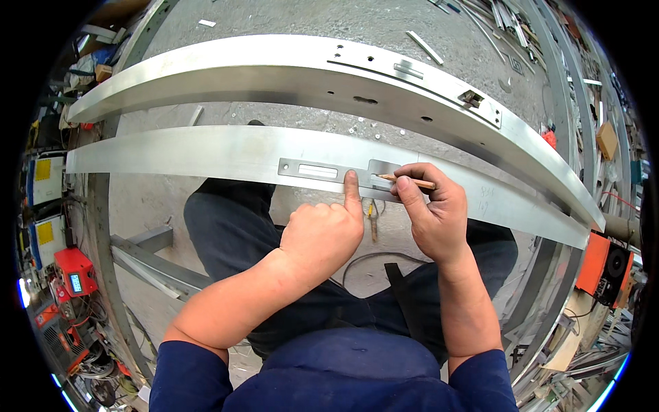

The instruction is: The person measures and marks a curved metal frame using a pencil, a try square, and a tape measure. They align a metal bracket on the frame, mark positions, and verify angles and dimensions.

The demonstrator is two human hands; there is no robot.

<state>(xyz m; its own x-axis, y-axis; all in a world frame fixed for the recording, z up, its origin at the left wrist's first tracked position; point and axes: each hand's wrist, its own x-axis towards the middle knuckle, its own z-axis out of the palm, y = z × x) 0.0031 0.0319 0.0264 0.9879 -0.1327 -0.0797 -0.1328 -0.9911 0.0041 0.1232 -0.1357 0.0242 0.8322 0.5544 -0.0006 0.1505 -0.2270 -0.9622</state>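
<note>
While left hand (324,228) presses its index fingertip on slotted plate (364,180), other fingers curled, right hand (441,214) pinched on pencil (423,184), hands apart, metal bar (247,151) beneath plate

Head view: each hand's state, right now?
Left hand: index finger extended onto the slotted metal plate, other fingers curled; palm hidden, so can't tell if it holds anything.
Right hand: closed, holding a pencil.

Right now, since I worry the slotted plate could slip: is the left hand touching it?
Touching. The head view shows the left hand with its index fingertip resting on the slotted plate, just right of the long slot.
</note>
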